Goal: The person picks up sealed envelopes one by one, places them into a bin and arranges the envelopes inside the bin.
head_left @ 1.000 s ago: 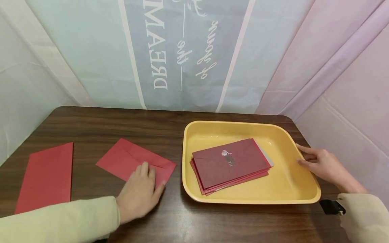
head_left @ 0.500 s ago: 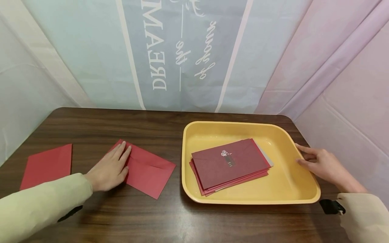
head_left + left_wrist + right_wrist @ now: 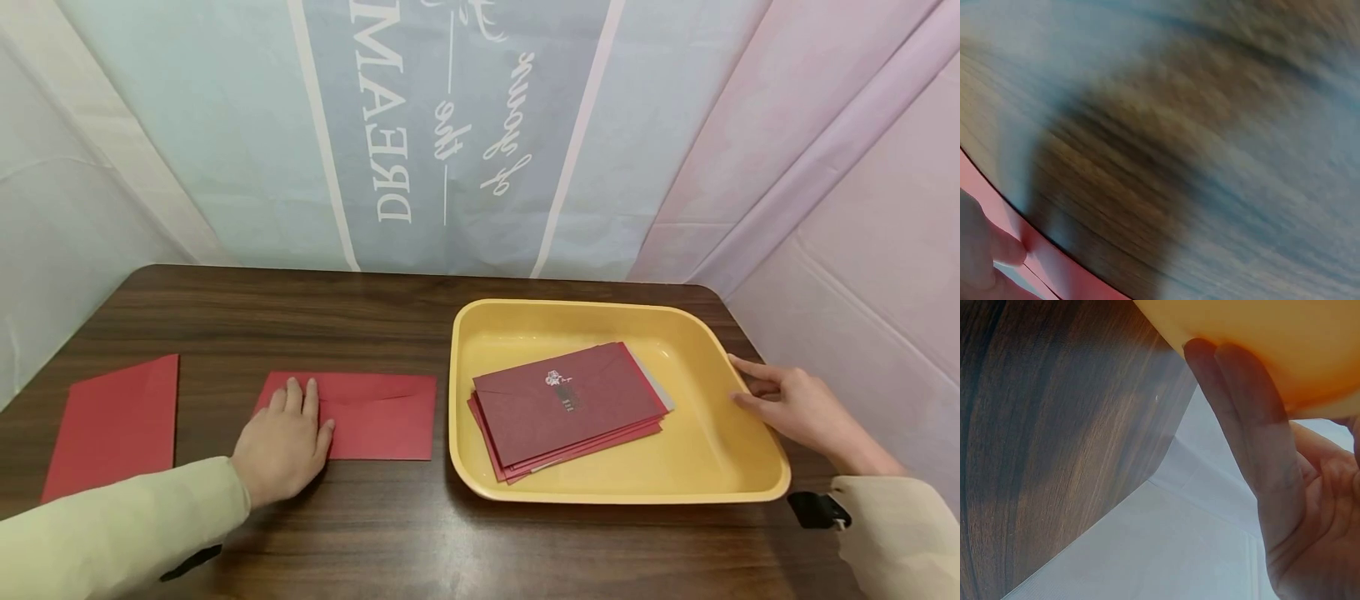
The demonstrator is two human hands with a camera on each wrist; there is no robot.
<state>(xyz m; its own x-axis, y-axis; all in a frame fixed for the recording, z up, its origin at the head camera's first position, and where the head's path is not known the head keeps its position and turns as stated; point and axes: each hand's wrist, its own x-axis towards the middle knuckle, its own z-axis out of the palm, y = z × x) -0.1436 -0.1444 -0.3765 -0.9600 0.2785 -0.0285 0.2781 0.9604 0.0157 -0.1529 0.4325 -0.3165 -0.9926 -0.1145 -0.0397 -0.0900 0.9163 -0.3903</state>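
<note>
A red envelope (image 3: pixel 382 421) lies on the dark wooden table, flap side up, just left of the yellow tray. On its left end rests my left hand (image 3: pixel 277 446), fingers stretched out over the paper and thumb toward the middle. The left wrist view catches only a strip of red paper (image 3: pixel 1069 272) and part of the hand. At the right end of the yellow tray (image 3: pixel 720 442), my right hand (image 3: pixel 810 408) holds the rim between thumb and fingers. From the right wrist, the fingers (image 3: pixel 1250 419) are seen against the tray's outer side.
Inside the tray is a stack of dark red envelopes (image 3: pixel 562 404), the top one bearing a silver print. Another red envelope (image 3: pixel 120 425) lies at the table's left, partly covered by my left sleeve. A printed cloth (image 3: pixel 480 150) hangs behind the table (image 3: pixel 375 325).
My left hand has moved from the envelope's right part to its left end. The envelope has turned from slanted to nearly square with the table's far edge. My right hand has stayed put.
</note>
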